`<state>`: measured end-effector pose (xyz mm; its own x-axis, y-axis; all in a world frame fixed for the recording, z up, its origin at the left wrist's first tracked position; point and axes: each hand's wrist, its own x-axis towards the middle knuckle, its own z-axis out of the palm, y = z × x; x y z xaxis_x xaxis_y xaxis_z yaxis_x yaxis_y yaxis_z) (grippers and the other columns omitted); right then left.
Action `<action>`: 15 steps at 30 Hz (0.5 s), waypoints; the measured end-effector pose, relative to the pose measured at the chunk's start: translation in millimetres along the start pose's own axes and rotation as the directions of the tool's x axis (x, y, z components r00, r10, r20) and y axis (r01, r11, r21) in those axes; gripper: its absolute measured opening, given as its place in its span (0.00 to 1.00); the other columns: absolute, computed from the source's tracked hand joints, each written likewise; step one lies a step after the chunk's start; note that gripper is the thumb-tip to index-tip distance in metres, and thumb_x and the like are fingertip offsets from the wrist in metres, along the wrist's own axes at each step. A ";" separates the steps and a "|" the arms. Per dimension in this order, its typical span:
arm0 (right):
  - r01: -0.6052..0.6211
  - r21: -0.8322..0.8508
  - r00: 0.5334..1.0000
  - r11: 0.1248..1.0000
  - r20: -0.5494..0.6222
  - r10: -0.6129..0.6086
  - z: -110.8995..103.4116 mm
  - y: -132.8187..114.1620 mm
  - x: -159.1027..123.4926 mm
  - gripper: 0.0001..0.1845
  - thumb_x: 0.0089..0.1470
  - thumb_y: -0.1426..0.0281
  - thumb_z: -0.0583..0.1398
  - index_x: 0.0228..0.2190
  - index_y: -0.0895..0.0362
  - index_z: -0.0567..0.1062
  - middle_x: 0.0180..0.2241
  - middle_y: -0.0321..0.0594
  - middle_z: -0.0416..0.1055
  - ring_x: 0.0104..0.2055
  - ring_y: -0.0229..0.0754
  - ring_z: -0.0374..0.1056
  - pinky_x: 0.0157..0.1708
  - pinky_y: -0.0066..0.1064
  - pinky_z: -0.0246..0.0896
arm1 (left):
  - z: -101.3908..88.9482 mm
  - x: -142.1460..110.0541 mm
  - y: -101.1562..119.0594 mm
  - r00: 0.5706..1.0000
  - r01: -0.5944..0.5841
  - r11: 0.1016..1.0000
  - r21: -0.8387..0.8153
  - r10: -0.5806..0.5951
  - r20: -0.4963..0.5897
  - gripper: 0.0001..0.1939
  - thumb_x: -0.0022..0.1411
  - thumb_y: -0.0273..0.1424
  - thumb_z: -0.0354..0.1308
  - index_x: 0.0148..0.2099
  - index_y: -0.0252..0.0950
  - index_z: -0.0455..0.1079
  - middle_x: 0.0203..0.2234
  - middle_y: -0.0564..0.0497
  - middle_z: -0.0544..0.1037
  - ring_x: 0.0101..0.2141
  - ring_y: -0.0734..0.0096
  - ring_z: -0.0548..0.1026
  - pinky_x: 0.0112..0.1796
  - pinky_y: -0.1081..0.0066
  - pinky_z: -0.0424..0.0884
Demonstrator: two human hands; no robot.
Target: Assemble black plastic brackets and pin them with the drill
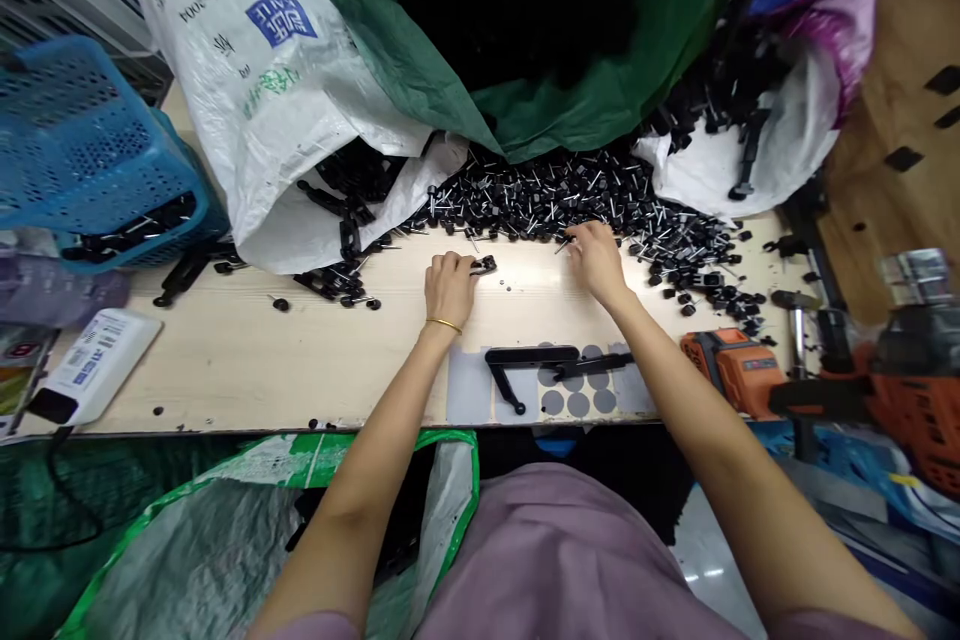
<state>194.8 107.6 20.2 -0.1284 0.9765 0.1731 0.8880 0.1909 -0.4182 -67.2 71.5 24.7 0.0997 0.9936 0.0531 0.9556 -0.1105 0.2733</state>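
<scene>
My left hand (pixel 450 288) is closed round a small black plastic part (pixel 485 265), whose end sticks out to the right of the fingers just above the table. My right hand (pixel 598 262) reaches to the front edge of a wide pile of black-headed screws (pixel 540 190) with thin metal shanks. Its fingertips are pinched at one black-headed screw (pixel 562 245), which shows left of them. On the table between my forearms lie black folding arm pieces (pixel 532 356), apart from both hands.
A white sack (pixel 300 110) spilling black parts and a green bag (pixel 570 130) stand behind. A blue basket (pixel 97 150) and white box (pixel 101 365) are at left. An orange battery (pixel 735 370), hammer (pixel 798 320) and power tool (pixel 915 380) lie right. An open green-rimmed sack (pixel 202 530) hangs below the edge.
</scene>
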 end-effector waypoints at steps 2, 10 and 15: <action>0.028 -0.054 0.999 0.998 0.048 -0.026 6.3 -2.5 3.0 0.14 0.54 0.74 0.53 0.41 0.59 0.72 0.42 0.50 0.66 0.45 0.53 0.59 0.44 0.44 0.56 | -1.3 0.0 -10.2 0.995 0.096 0.994 0.059 -0.096 -0.013 0.15 0.59 0.30 0.54 0.49 0.36 0.67 0.42 0.40 0.69 0.46 0.49 0.64 0.45 0.54 0.64; -0.060 0.198 0.997 0.978 -0.032 0.068 0.7 -1.0 -33.3 0.06 0.54 0.71 0.54 0.36 0.57 0.69 0.38 0.46 0.63 0.40 0.46 0.62 0.38 0.37 0.62 | 6.3 28.9 23.3 0.991 -0.091 0.996 -0.008 0.089 -0.099 0.21 0.59 0.27 0.53 0.56 0.36 0.61 0.48 0.41 0.65 0.49 0.54 0.63 0.48 0.59 0.62; -0.138 0.502 0.990 0.854 0.099 0.101 -36.1 -14.0 -89.9 0.06 0.54 0.66 0.58 0.33 0.55 0.70 0.35 0.40 0.64 0.31 0.38 0.64 0.29 0.30 0.64 | 26.9 63.2 47.4 0.976 -0.217 0.973 -0.074 0.213 -0.051 0.10 0.59 0.26 0.55 0.45 0.34 0.67 0.44 0.41 0.68 0.48 0.53 0.64 0.47 0.57 0.61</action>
<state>209.9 13.5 42.6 -0.0805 0.9959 0.0410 0.5542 0.0789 -0.8286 -8.2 129.6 15.2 0.2872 0.9446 0.1587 0.8881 -0.3247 0.3253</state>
